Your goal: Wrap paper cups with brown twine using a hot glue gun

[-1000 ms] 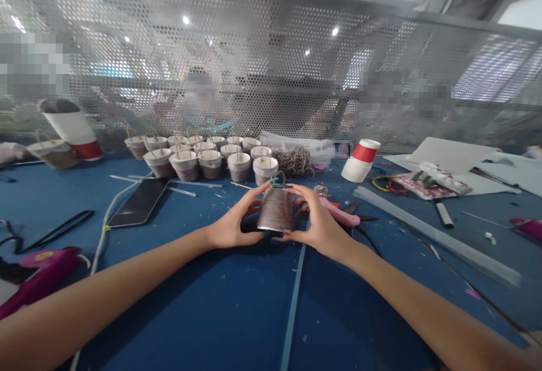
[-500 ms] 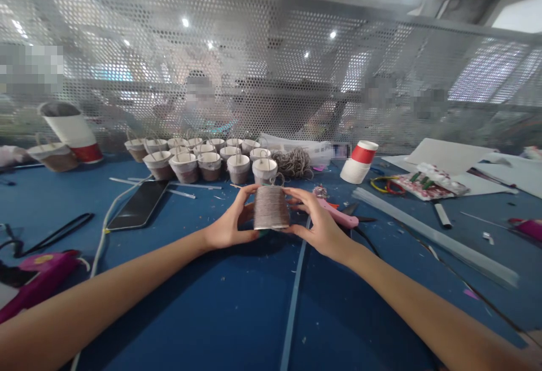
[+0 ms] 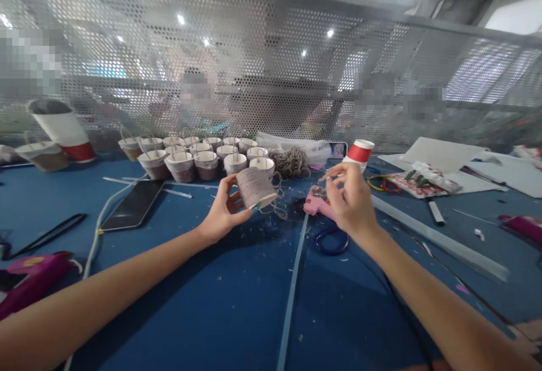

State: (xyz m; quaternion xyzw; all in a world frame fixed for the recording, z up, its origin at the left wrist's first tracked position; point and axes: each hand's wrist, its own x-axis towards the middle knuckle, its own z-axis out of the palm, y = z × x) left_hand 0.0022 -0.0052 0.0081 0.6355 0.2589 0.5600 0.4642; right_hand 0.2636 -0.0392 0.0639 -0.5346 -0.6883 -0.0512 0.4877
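My left hand (image 3: 223, 214) grips a small cup wrapped in brown twine (image 3: 254, 187), lifted a little off the blue table (image 3: 237, 309) and tilted to the right. My right hand (image 3: 351, 201) is raised to the right of the cup, its fingers pinched on a thin strand that I can barely make out. Loose twine (image 3: 276, 208) trails from the cup between the two hands. A pink glue gun (image 3: 315, 204) and blue-handled scissors (image 3: 331, 240) lie just under my right hand.
Several finished twine cups with handles (image 3: 203, 159) stand in rows at the back, beside a twine bundle (image 3: 291, 162). A phone (image 3: 134, 204) lies left, a red-and-white cup (image 3: 358, 153) right, papers and clear sticks (image 3: 440, 235) further right. A purple glue gun (image 3: 31, 272) sits near left. A perforated metal screen (image 3: 271, 77) closes the back.
The cup has been lifted off the table and tilted in my left hand. My right hand let go of it and moved right and up, pinching a strand.
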